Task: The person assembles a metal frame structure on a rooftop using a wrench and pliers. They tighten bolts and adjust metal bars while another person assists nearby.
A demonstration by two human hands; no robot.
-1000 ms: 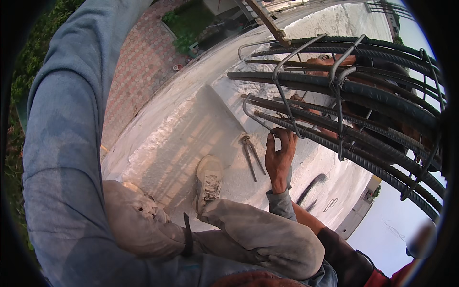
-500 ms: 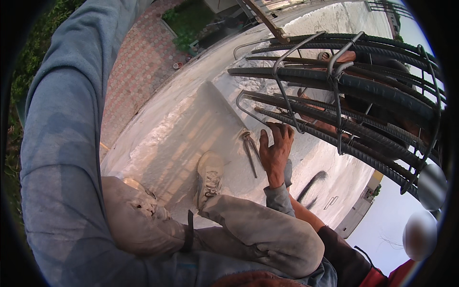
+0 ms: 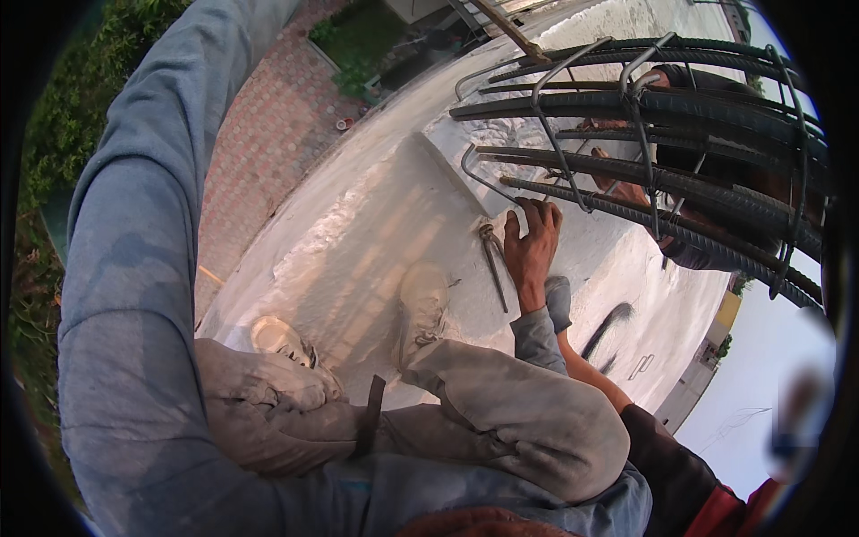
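Head view shows us a white ledge (image 3: 380, 219) and a cage (image 3: 680, 110) of ribbed bars. Our blue sleeve (image 3: 125, 268) runs past the top edge; our left hand's grip we cannot tell. Our right hand (image 3: 535, 237), beside pincers (image 3: 495, 268) on the ledge, curls narrowly at the cage's bent rod (image 3: 489, 186); holding or touching, we cannot tell.

Paving of pinkish and grey blocks (image 3: 255, 166) fills ten o'clock, with leafy shrubs (image 3: 85, 125) farther out beyond it. Around eleven lie a dark green plot (image 3: 353, 38) and, nearer the middle on the paving, a small red-and-white object (image 3: 344, 123), too small to make out. A dark smear (image 3: 608, 331) marks the pale surface between three and four. Beyond it, toward four, stand a grey wall (image 3: 687, 394) and pale sky (image 3: 743, 389).
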